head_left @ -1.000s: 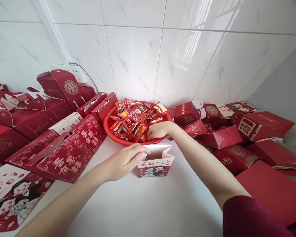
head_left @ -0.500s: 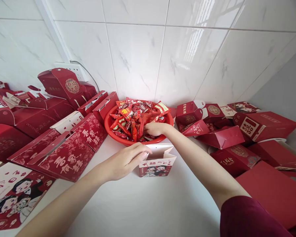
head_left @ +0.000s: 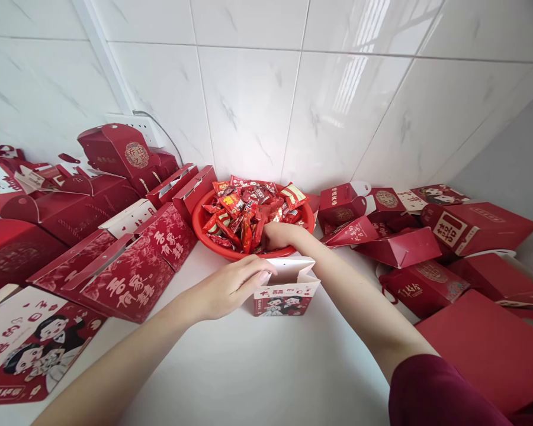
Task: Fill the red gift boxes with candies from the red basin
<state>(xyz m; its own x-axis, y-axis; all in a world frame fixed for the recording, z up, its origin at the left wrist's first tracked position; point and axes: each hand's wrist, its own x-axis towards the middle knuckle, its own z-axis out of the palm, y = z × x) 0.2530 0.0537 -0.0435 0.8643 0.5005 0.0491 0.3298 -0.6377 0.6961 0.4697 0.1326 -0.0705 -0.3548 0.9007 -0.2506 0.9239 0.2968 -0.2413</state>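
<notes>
A small paper gift box (head_left: 286,299) with an open top stands upright on the white table, printed with a cartoon bride and groom. My left hand (head_left: 235,287) grips its upper left edge, thumb in front and fingers bent over the rim. Behind the box is a red plastic basin (head_left: 199,228) heaped with wrapped snacks (head_left: 249,207) in mostly red packets. My right hand (head_left: 279,235) reaches into the front right of that heap. Its fingers are sunk among the packets, so what they hold, if anything, is hidden.
Folded red gift boxes (head_left: 133,278) crowd the left side, with a flat bride-and-groom box (head_left: 39,349) at front left. More red boxes (head_left: 475,231) pile up on the right. A power strip (head_left: 146,129) and cable are against the tiled wall (head_left: 249,106).
The right hand has sunk a little deeper among the packets. The left hand keeps its hold on the box. The view has shifted slightly.
</notes>
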